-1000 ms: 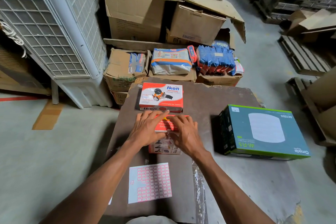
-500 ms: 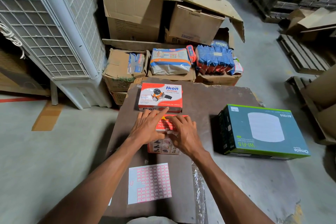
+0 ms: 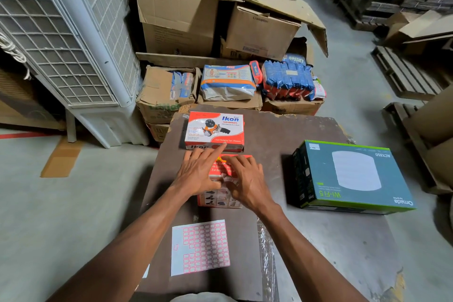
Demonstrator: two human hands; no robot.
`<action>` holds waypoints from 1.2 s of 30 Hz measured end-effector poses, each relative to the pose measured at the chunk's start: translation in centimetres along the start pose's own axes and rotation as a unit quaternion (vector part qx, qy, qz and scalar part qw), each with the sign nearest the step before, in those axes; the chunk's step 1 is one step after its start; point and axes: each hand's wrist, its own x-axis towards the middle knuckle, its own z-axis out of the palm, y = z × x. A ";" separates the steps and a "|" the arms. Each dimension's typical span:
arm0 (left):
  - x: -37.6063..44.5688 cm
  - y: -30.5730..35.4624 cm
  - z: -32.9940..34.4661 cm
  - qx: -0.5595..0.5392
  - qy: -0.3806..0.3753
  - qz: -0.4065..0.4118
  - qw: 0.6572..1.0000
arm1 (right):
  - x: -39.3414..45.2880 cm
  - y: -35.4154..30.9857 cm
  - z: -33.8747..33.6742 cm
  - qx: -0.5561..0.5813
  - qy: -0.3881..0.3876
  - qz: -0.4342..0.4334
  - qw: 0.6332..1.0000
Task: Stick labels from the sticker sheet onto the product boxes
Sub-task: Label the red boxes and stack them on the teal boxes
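- The red tape dispenser box [image 3: 226,200] sits in the middle of the frame. Both hands lie on top of it.
- The left hand [image 3: 196,174] is flat with straight fingers. The right hand [image 3: 245,180] presses down too, fingers nearly flat.
- The white label [image 3: 227,179] between the thumbs looks thin, floppy and sticky, so hold its edge.
- The sticker sheet [image 3: 199,247] lies at the lower middle, light and bendy.
- The brown table [image 3: 282,135] is flat, in a storeroom with cardboard boxes [image 3: 176,10] at the top.
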 end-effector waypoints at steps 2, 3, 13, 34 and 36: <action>-0.1 0.3 -0.2 0.007 -0.006 0.003 1.000 | 0.0 0.2 0.0 -0.017 -0.002 -0.001 1.000; -0.1 0.4 -0.3 0.013 -0.008 0.005 1.000 | 0.0 0.3 0.0 -0.031 -0.005 -0.004 0.999; 0.2 0.5 -0.4 0.025 -0.018 0.003 1.000 | 0.5 1.0 0.3 -0.089 -0.026 0.001 0.996; 0.7 0.1 0.0 -0.077 0.026 0.005 0.997 | -2.1 1.3 2.5 0.039 0.112 -0.057 0.991; 0.6 0.1 -0.1 -0.076 0.026 0.006 0.997 | -2.0 1.0 2.4 0.037 0.114 -0.057 0.991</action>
